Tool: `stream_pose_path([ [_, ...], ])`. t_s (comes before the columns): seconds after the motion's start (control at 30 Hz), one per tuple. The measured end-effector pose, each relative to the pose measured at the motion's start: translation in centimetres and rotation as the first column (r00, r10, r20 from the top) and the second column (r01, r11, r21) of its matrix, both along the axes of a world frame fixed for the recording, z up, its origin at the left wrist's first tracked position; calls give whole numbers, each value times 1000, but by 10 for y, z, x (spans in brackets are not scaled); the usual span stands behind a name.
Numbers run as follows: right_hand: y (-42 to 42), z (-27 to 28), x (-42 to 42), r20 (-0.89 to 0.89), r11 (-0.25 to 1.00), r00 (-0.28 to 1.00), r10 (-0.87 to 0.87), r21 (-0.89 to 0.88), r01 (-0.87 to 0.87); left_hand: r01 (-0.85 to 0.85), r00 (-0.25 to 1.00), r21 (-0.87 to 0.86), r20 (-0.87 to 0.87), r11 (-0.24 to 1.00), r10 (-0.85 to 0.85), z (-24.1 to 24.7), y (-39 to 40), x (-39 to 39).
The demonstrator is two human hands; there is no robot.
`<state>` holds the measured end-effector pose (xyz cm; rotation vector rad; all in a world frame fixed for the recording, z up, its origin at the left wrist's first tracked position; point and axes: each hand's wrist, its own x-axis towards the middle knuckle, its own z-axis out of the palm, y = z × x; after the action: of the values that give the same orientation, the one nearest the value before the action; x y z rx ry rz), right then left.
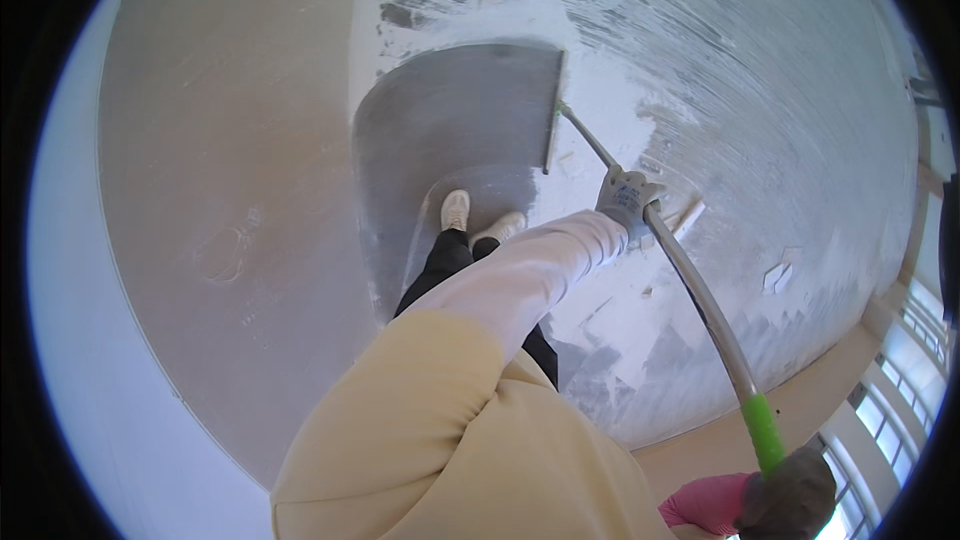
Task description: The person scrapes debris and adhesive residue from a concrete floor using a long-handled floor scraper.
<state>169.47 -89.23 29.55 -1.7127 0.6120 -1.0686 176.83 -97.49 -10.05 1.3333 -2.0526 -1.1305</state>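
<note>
My left hand, in a grey glove bearing writing, is closed around the metal pole of a long-handled floor squeegee or scraper. My right hand, in a pink glove with dark coated fingers, holds the green grip at the pole's upper end, at the lower right. The long narrow head lies on the floor ahead of my feet, joined to the pole by a green fitting. Left of the head is a smooth dark grey patch; to its right lies a whitish layer of powder or compound.
My light shoes stand on the dark patch. Right of them lie a pale strip and white scraps. A pale wall curves along the left; another wall with windows is at the lower right. Streaks mark the floor farther ahead.
</note>
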Motion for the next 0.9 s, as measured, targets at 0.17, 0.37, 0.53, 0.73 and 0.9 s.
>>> stream_pose_path([
  [0.17,64,-4,-59,378,900,853,-361,-98,424,270,944,36,189,962,-272,30,-13,-34],
  [0.37,48,12,-130,183,905,886,-425,88,416,-78,997,-162,-25,984,75,20,8,61],
  [0.53,-63,-47,-49,404,881,912,-62,452,-141,-309,941,-65,124,949,315,10,43,171],
  [0.73,-188,-135,91,543,687,621,566,106,-719,-831,511,-87,272,550,815,-58,98,244],
  [0.9,-282,-103,131,403,409,328,855,-131,-903,-899,412,-69,199,432,889,-79,18,251],
])
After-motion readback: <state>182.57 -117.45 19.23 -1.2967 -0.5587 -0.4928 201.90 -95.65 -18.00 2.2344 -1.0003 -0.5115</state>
